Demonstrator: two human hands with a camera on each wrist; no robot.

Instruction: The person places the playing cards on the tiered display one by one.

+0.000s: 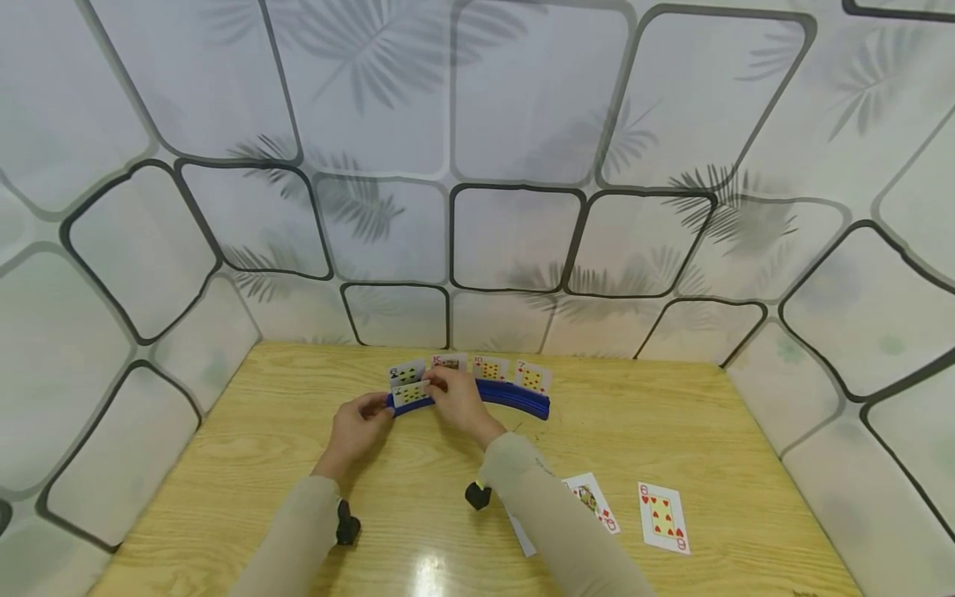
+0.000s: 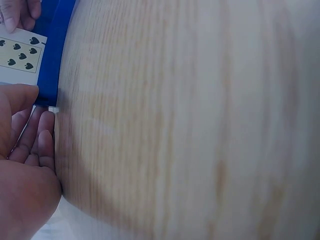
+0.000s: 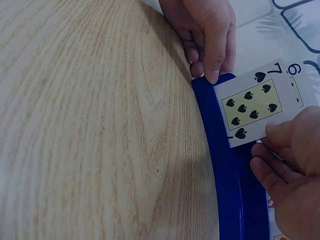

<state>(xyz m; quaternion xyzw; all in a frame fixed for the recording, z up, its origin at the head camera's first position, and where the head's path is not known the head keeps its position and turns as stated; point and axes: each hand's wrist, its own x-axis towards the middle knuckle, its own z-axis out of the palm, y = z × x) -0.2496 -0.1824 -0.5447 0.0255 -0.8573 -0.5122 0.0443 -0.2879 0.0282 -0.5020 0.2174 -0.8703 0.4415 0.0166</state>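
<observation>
A curved blue card holder (image 1: 515, 396) lies near the back of the table. My right hand (image 1: 457, 400) pinches a seven of spades (image 3: 252, 103) between thumb and fingers, at the card's right edge. The card's lower edge is at the holder's front slot, near the left end. Behind it a black six (image 1: 406, 371) stands in the rear row, partly covered. My left hand (image 1: 360, 427) grips the holder's left end, its thumb (image 3: 214, 65) on the blue edge.
To the right in the rear row stand a king (image 1: 449, 361), a ten (image 1: 492, 368) and a red seven (image 1: 533, 378). Nearer on the table lie a six of hearts (image 1: 663, 517) and a red face card (image 1: 593, 500). Another white card (image 1: 522, 537) is mostly hidden under the right sleeve.
</observation>
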